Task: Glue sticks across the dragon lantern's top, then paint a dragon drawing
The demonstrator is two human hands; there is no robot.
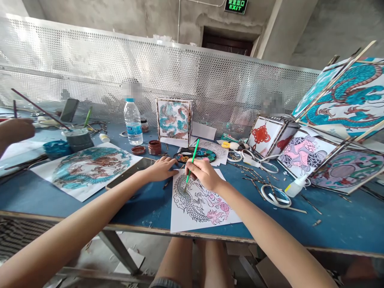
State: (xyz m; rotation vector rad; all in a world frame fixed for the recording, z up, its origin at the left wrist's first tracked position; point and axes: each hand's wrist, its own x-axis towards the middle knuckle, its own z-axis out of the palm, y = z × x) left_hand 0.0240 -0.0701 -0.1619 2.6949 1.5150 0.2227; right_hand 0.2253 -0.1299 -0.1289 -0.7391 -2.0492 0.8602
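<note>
My right hand is closed round a thin green paintbrush. The brush slants down, its tip at the upper left of a dragon line drawing on white paper. Pink colour covers part of the drawing's lower right; the rest that shows is black outline. My left hand lies with fingers stretched out by the sheet's upper left corner, holding nothing. Just beyond both hands sits a paint palette with several colours, partly hidden by my right hand. A dark phone lies under my left forearm.
A water bottle, a brown paint jar and a framed picture stand behind. Lanterns, glue bottles, tape rolls and twigs lie right. Left are a painted sheet, paint cups and another person's hand.
</note>
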